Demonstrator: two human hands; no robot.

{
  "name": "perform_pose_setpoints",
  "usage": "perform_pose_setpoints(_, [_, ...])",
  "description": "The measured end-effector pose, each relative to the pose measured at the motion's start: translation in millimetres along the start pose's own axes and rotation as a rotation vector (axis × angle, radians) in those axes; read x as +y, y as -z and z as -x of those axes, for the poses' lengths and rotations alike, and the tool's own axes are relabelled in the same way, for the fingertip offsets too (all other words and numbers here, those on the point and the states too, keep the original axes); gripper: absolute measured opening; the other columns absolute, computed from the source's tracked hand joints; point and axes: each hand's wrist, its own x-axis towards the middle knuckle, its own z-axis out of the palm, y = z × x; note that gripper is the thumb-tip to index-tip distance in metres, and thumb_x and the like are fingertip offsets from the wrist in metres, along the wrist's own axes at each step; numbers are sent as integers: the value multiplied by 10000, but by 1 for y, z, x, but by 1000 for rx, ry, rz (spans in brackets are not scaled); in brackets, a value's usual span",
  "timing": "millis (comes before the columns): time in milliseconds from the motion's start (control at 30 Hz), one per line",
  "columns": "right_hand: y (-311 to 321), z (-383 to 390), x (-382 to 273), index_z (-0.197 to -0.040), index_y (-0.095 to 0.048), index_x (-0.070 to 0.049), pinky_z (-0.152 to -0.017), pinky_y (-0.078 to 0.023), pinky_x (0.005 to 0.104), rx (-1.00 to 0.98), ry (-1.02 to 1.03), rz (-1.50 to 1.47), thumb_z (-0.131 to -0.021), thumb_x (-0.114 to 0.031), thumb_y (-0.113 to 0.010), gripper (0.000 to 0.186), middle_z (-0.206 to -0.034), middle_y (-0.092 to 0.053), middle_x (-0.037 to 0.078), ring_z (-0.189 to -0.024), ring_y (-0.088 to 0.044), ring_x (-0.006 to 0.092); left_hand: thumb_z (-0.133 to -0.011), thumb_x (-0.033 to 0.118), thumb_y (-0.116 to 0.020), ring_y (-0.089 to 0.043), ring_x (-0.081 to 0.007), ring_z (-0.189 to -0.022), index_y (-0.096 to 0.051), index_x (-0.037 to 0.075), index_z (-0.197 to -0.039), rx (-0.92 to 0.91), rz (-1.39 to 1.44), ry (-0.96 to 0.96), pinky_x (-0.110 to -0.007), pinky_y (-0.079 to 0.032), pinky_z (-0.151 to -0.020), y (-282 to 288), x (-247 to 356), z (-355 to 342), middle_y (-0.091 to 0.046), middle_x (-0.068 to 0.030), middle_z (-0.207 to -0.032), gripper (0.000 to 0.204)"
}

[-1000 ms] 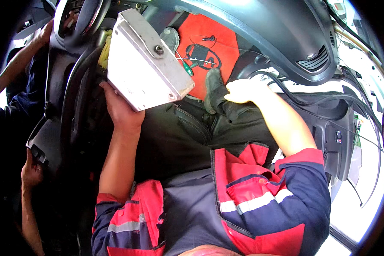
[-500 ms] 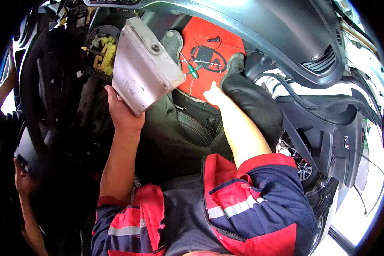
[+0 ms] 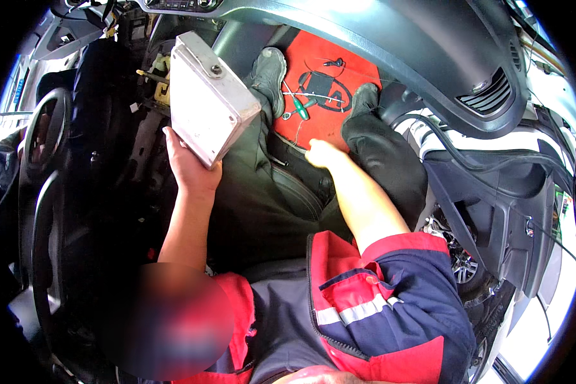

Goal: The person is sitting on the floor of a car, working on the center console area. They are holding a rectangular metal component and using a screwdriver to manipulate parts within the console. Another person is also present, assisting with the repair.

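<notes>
A flat silver metal box (image 3: 201,109), with a bolt hole in its flange, is held up and tilted over my left thigh. My left hand (image 3: 193,163) grips its lower end, the thumb along the side. My right hand (image 3: 325,155) is low between my knees, by the near edge of a red mat (image 3: 358,57). Its fingers are curled in; whatever they may hold is hidden. On the mat, just beyond that hand, lies a green-handled tool (image 3: 301,109) with a thin metal shaft. A small black piece with a thin wire (image 3: 333,63) lies farther up.
The dashboard (image 3: 390,45) with an air vent (image 3: 491,94) arches above my knees. An open door (image 3: 512,211) stands at the right. Yellow parts (image 3: 161,80) sit on the stripped centre floor. Far left is the steering wheel (image 3: 45,128). My shoes (image 3: 269,70) flank the mat.
My view has shifted slightly. The metal box is still in my left hand, turned a little. My right hand's extended finger has curled in. The other person's arms at the left have moved.
</notes>
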Motion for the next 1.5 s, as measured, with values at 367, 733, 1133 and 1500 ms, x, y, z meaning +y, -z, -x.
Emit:
perform_pose_setpoints(367, [-3,19,-29,-1230,-556,10,-995,-429,428,-48,170,-12,-870,-301,-562,476,-1208,-592,258,-1167,-555,364,-999,531,-299,-580,-254,-1137,-462,53,-1320,-91,95,-8,-424,-453,-1000,-17,2,11,-580,-105,-1268,598])
perform_pose_setpoints(733, [6,12,-25,-1217,-585,4,-970,-451,410,-15,44,-186,-889,-288,-591,439,-1160,-634,211,-1126,-586,345,-1000,520,-374,-537,-215,-1143,-519,55,-1257,27,126,-70,-368,-408,-1002,0,29,28,-566,-82,-1274,551])
perform_pose_setpoints(1133, [160,151,-173,-1372,-394,50,-1055,-360,404,101,846,-978,-882,-512,-587,769,-1317,-523,147,-1234,-494,253,-976,488,-490,-527,-66,-803,-596,24,-1045,-44,-339,-389,-243,-449,-715,26,79,57,-600,5,-893,481])
perform_pose_setpoints(1500, [149,149,-204,-1375,-427,-31,-1003,-442,451,83,917,-1624,-975,-338,-471,506,-1352,-507,157,-1213,-530,298,-1018,363,-414,-579,-149,-767,-561,-11,-980,-395,-511,-503,-266,-454,-726,44,123,111,-587,-75,-851,404])
